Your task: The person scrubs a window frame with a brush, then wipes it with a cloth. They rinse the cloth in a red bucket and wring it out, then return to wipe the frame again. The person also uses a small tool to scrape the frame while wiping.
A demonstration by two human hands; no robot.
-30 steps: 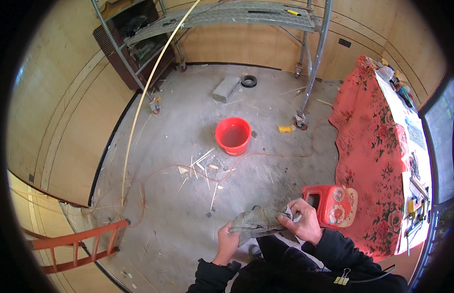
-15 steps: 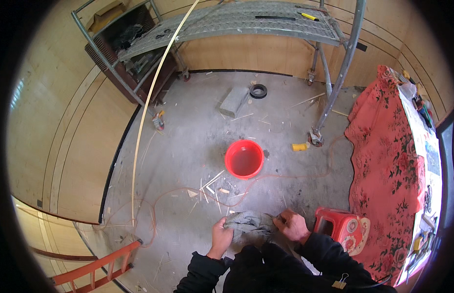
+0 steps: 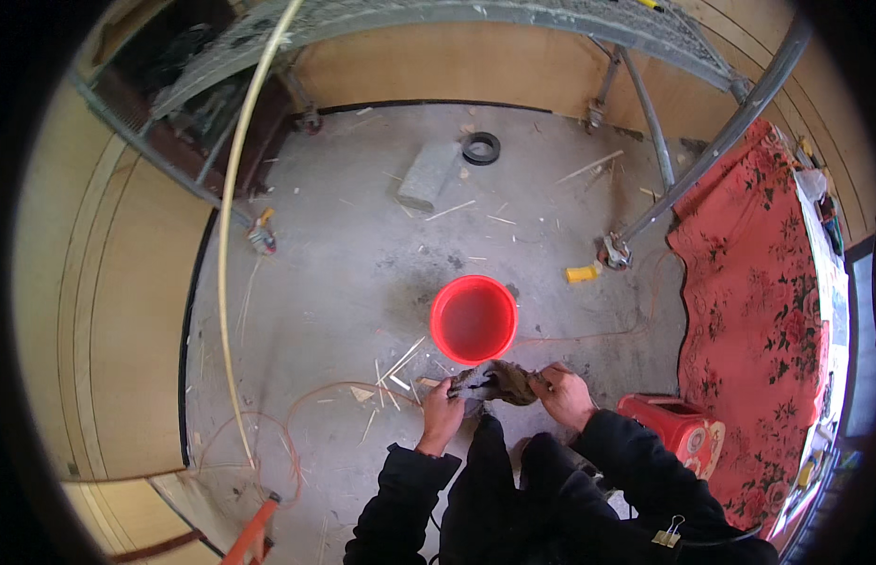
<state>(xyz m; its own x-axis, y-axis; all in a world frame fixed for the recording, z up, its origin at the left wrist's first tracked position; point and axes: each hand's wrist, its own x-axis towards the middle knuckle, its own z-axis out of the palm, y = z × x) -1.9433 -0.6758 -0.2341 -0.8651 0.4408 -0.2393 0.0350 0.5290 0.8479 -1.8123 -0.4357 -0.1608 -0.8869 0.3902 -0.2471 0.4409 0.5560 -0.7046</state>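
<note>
A dark, dirty, crumpled cloth [image 3: 509,381] hangs bunched between my two hands. My left hand [image 3: 443,411] has its fingers closed on the cloth's left end. At the right end, my right hand [image 3: 565,395] pinches the cloth. Just beyond them on the floor stands a round red bucket [image 3: 474,278] with murky liquid in it. The cloth is close to its near rim in the picture; whether they touch I cannot tell.
A red stool [image 3: 678,428] stands right of my knees, beside a table under a red flowered cloth [image 3: 748,320]. Wheeled scaffolding [image 3: 650,122] spans the back. An orange cord [image 3: 344,384], wood slivers, a stone block [image 3: 428,176] and a black ring [image 3: 481,148] lie on the floor.
My hands have moved forward with the cloth, toward the bucket. The cloth is turned, now showing a browner, darker side. The whole view has shifted with my head.
</note>
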